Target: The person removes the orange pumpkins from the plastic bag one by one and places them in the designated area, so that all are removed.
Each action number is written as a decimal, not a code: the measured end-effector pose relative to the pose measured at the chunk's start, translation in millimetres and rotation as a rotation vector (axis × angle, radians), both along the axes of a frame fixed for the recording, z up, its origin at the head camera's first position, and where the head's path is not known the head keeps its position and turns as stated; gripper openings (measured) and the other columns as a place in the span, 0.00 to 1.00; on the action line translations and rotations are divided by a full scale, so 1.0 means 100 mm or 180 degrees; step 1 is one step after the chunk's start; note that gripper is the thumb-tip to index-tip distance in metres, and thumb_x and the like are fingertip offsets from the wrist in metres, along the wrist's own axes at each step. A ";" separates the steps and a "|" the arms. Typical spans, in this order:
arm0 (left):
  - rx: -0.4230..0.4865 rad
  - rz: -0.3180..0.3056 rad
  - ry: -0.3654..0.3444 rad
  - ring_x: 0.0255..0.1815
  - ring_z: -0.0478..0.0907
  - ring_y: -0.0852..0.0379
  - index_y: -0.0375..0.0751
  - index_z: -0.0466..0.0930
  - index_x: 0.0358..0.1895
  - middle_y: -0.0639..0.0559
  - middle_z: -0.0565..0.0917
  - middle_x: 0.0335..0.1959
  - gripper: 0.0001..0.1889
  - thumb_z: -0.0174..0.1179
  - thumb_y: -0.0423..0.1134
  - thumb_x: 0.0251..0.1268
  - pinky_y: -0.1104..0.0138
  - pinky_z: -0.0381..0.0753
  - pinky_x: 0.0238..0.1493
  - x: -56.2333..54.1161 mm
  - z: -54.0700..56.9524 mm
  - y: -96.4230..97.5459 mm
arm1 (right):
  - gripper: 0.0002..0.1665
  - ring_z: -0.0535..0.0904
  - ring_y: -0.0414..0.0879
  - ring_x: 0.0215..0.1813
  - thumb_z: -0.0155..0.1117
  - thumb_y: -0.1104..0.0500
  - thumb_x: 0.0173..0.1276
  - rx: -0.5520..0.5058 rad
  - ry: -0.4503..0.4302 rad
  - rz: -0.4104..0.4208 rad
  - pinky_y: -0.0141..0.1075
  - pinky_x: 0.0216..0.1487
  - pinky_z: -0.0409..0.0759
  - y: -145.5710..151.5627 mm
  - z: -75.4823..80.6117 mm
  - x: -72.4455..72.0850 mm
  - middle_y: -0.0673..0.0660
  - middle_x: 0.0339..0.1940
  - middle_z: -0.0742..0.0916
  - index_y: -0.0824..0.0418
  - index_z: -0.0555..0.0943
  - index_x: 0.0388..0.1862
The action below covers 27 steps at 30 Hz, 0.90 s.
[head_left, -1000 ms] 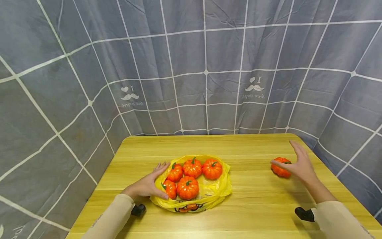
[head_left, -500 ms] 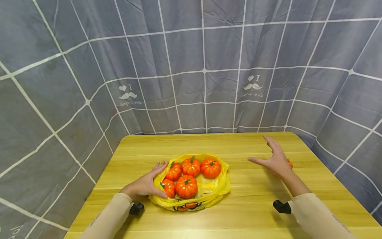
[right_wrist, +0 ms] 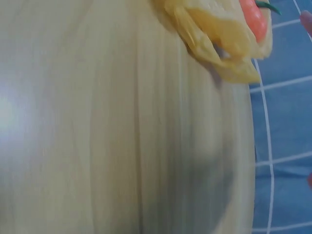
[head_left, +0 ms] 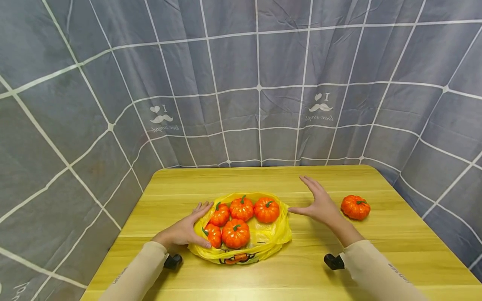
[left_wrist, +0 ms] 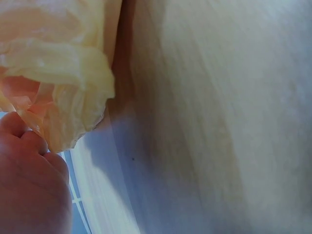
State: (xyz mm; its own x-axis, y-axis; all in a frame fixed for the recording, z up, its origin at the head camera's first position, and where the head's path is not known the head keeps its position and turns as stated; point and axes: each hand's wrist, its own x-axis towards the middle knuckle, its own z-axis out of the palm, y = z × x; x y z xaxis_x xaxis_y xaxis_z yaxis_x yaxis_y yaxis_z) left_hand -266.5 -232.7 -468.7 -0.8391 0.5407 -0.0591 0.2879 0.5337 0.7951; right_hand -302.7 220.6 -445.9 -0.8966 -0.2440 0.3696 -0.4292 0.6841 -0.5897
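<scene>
A yellow plastic bag [head_left: 269, 242] lies on the table with its mouth open upward, and several small orange pumpkins [head_left: 235, 234] with green stems sit inside. My left hand [head_left: 184, 230] holds the bag's left side, thumb over the front rim and fingers at the back; part of the grip is hidden. In the left wrist view the crumpled bag [left_wrist: 78, 87] meets the fingers. Just right of the bag, my right hand [head_left: 321, 207] hovers with fingers and thumb spread, holding nothing; its thumb tip is near the bag's right edge. Another pumpkin [head_left: 355, 207] rests alone farther right.
The wooden table [head_left: 301, 271] has a far edge and rounded back corners. A grey curtain [head_left: 241, 108] with white grid lines hangs behind it and along both sides. Black wrist devices show under both sleeves.
My right hand has moved left from beside the lone pumpkin to the bag's right edge, so that pumpkin is in full view. The left hand and the bag have stayed put.
</scene>
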 end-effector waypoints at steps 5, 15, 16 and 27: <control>0.0037 0.0007 0.0002 0.81 0.26 0.41 0.56 0.44 0.83 0.41 0.37 0.83 0.65 0.82 0.46 0.45 0.30 0.33 0.69 0.00 -0.01 -0.01 | 0.68 0.60 0.65 0.76 0.86 0.37 0.42 -0.0048 -0.0036 0.0099 0.64 0.69 0.62 -0.17 -0.07 0.00 0.66 0.77 0.66 0.61 0.64 0.78; -0.0032 0.0017 -0.0024 0.81 0.26 0.45 0.58 0.43 0.83 0.44 0.37 0.83 0.66 0.83 0.51 0.43 0.32 0.34 0.70 -0.01 -0.01 -0.02 | 0.62 0.76 0.67 0.62 0.87 0.46 0.45 -0.0398 -0.0226 0.0329 0.56 0.61 0.76 -0.41 -0.24 0.04 0.71 0.67 0.75 0.67 0.67 0.75; -0.0034 0.0016 -0.0031 0.81 0.26 0.45 0.58 0.43 0.83 0.45 0.37 0.83 0.67 0.83 0.51 0.43 0.32 0.34 0.71 -0.01 0.00 -0.03 | 0.62 0.76 0.67 0.62 0.87 0.47 0.46 -0.0437 -0.0268 0.0363 0.56 0.60 0.76 -0.44 -0.25 0.05 0.72 0.66 0.76 0.68 0.67 0.74; -0.0053 -0.0038 0.0013 0.81 0.25 0.42 0.57 0.42 0.83 0.42 0.35 0.83 0.66 0.82 0.51 0.45 0.31 0.34 0.69 -0.01 0.00 -0.01 | 0.53 0.77 0.61 0.62 0.86 0.48 0.49 -0.0462 -0.0661 0.0384 0.53 0.63 0.75 -0.64 -0.33 0.02 0.65 0.63 0.81 0.70 0.73 0.69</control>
State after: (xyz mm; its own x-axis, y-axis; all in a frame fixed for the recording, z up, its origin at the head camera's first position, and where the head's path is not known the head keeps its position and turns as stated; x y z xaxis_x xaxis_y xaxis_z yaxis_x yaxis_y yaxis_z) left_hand -267.8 -233.9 -468.7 -0.8328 0.5497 -0.0649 0.2975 0.5434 0.7850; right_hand -301.2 157.0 -479.2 -0.9244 -0.3116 0.2199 -0.3623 0.5374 -0.7615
